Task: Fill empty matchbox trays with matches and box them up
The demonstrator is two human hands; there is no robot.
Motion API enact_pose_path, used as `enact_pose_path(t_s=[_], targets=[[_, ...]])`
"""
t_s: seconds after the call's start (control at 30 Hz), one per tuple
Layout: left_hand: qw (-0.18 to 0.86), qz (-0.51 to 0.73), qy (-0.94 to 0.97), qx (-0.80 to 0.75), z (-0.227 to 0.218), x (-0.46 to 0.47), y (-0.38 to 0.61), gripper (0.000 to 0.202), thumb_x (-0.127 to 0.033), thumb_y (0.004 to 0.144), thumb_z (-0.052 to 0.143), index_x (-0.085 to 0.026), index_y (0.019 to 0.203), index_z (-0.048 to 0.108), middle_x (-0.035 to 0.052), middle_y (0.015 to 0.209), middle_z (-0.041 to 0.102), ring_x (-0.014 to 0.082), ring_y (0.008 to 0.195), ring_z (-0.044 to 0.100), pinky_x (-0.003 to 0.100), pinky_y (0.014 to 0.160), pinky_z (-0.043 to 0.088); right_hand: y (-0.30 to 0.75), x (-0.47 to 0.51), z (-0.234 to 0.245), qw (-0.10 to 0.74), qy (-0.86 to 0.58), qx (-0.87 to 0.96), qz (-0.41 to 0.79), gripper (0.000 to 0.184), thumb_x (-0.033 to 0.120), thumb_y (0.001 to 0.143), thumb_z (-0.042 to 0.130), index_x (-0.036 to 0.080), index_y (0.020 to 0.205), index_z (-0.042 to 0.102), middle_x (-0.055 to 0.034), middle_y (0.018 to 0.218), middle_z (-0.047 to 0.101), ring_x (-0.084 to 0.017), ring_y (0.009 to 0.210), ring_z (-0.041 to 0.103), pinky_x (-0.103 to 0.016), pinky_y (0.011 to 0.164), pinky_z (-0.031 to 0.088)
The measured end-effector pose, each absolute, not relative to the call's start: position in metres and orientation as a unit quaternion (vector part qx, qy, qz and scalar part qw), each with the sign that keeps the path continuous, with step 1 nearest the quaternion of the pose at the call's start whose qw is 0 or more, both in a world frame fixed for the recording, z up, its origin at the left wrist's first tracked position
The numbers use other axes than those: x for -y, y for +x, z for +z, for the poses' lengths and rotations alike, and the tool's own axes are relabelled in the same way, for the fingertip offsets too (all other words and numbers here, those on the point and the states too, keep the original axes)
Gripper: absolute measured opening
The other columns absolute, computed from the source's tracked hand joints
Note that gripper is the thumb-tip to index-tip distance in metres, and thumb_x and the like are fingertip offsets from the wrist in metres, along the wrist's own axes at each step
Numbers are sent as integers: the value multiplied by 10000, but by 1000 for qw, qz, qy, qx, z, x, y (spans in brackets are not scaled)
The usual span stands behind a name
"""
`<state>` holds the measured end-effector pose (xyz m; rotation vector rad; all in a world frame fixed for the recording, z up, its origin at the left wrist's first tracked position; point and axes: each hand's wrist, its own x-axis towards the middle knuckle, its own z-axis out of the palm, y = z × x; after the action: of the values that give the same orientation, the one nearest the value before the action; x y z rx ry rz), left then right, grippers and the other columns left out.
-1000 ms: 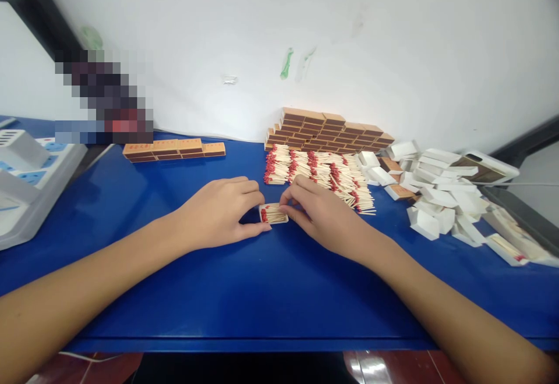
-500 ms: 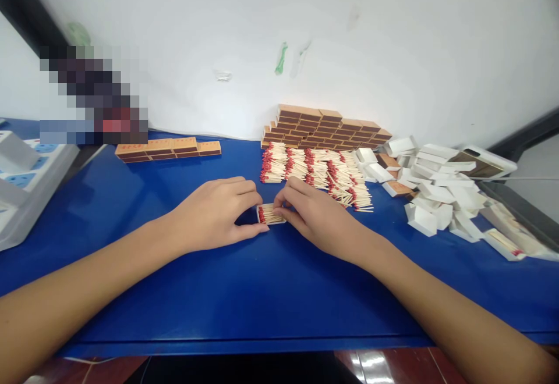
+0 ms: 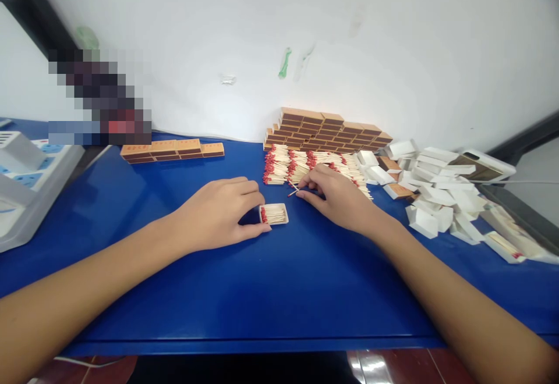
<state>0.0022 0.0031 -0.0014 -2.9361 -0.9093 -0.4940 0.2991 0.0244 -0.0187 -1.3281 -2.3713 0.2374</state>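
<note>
A small white matchbox tray (image 3: 279, 223) lies on the blue table, filled with red-headed matches (image 3: 275, 214). My left hand (image 3: 229, 212) grips its left end between thumb and fingers. Slightly above and to the right of the tray, my right hand (image 3: 334, 195) pinches one or two matches (image 3: 293, 191) between thumb and fingertips. Right behind those fingers, loose matches (image 3: 277, 166) lie in several rough rows, heads to the left. My right hand covers part of these rows.
Brown matchboxes (image 3: 327, 131) are stacked against the white wall, with a lower row of matchboxes (image 3: 174, 150) at left. White trays (image 3: 437, 192) lie heaped at right by a phone (image 3: 491, 163). A white-and-blue object (image 3: 48, 180) stands at far left.
My right hand has moved from the tray up and right to the loose matches and now pinches one or two. My left hand stays on the tray.
</note>
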Motion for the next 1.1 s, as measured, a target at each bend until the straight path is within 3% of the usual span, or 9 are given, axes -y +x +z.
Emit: enact_pose_path(t_s=[0.1,0.27,0.57,0.83,1.1], targets=[[9,-156,-943,293,-1,-3,2,286,-446,1013,716,-165,1051,752,39,961,721,216,895,674,336,744,476,295,-25,-21,201,-478,852,73,90,305,1037,643,216,1036,652,-85,1056,641,-225,864,625,-362,761,491],[10,-157,-943,294,0,-2,3,277,-437,1011,720,-165,1055,754,38,966,724,214,900,672,334,749,476,296,-25,-19,177,-486,852,80,154,282,1051,599,209,916,613,-77,1004,635,-217,830,601,-350,726,459],[10,-153,-942,300,1,-3,1,291,-451,1020,702,-169,1066,754,41,973,727,213,907,674,339,764,486,306,-22,-13,147,-471,862,112,114,227,1039,565,221,934,608,-74,988,636,-229,851,622,-354,737,472],[24,-152,-941,300,-2,-4,2,300,-467,1021,699,-174,1059,748,40,957,726,211,896,672,330,751,481,282,-2,-1,226,-424,861,165,151,309,1099,534,238,980,594,-57,973,624,-217,853,582,-352,745,469],[14,-153,-940,303,-2,-3,2,307,-472,1020,696,-168,999,729,41,958,723,214,898,678,338,754,491,256,12,-5,198,-402,880,160,105,215,1096,531,224,996,562,-72,1048,609,-217,929,600,-351,801,482]])
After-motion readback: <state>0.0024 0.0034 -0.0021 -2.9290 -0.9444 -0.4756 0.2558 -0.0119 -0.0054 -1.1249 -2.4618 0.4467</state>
